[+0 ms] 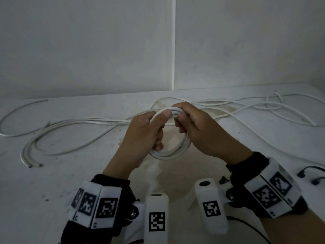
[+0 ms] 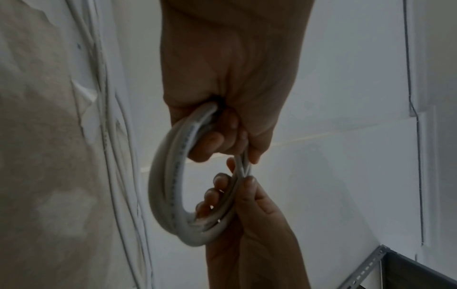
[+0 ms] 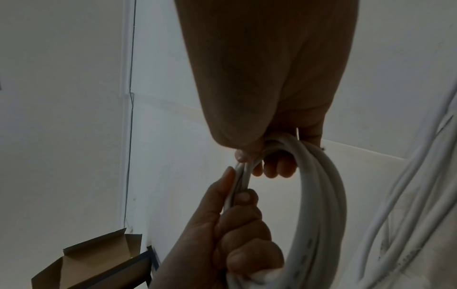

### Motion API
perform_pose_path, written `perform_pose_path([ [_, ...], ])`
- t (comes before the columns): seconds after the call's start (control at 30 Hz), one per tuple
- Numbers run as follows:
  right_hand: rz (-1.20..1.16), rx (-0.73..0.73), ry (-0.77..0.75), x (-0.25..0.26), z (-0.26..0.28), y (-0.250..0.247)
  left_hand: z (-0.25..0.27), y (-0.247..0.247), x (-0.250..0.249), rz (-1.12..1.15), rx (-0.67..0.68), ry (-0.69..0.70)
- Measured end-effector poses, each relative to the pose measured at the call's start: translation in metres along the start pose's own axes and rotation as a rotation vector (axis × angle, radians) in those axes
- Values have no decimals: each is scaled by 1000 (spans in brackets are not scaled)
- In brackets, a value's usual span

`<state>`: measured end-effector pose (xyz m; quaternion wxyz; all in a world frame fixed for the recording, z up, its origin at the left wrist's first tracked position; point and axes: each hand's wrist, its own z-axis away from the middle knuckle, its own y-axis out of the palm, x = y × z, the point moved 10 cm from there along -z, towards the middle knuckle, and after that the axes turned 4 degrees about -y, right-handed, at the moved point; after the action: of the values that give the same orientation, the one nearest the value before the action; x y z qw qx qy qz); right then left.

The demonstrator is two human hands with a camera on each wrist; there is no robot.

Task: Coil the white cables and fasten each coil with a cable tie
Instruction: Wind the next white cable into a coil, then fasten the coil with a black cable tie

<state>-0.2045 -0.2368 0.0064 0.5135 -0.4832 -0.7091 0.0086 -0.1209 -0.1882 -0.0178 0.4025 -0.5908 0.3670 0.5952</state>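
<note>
A white cable coil (image 1: 168,153) of several turns hangs upright above the table, held between both hands. My left hand (image 1: 151,127) grips its top left part, thumb pressed over the strands and fingers curled through the loop. My right hand (image 1: 191,120) grips the top right part just beside it. In the left wrist view the coil (image 2: 165,185) curves from my left hand (image 2: 230,136) down to my right hand (image 2: 259,211). In the right wrist view my right hand (image 3: 274,164) and left hand (image 3: 237,221) pinch the coil (image 3: 326,195) close together. No cable tie shows.
Loose white cables (image 1: 70,124) sprawl over the white table (image 1: 70,173) on the left, and more cables (image 1: 263,106) trail off to the right. Black connectors (image 1: 306,174) lie near the right edge. A cardboard box (image 3: 99,260) and a metal shelf frame (image 2: 366,271) stand beyond.
</note>
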Motion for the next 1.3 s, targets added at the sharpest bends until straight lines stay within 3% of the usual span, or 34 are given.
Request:
perform_pose_path([
  [0.23,-100,-5,119,3,4,-17,11,4,-11,101,-70,51],
  [0.43,-230,43,84,34,40,-30,39,26,-28,172,1,52],
  [0.63,-115,-29,105,43,81,-54,64,65,-23,194,84,-17],
  [0.87,0,-49,201,36,128,-86,79,111,-15,184,67,-34],
  [1.07,94,-90,477,-3,181,-131,77,131,-12,115,52,-16],
  [1.2,321,-183,673,-37,221,-186,73,130,-11,109,50,-20],
  [1.3,472,-129,818,-59,239,-201,70,125,-10,108,33,-21],
])
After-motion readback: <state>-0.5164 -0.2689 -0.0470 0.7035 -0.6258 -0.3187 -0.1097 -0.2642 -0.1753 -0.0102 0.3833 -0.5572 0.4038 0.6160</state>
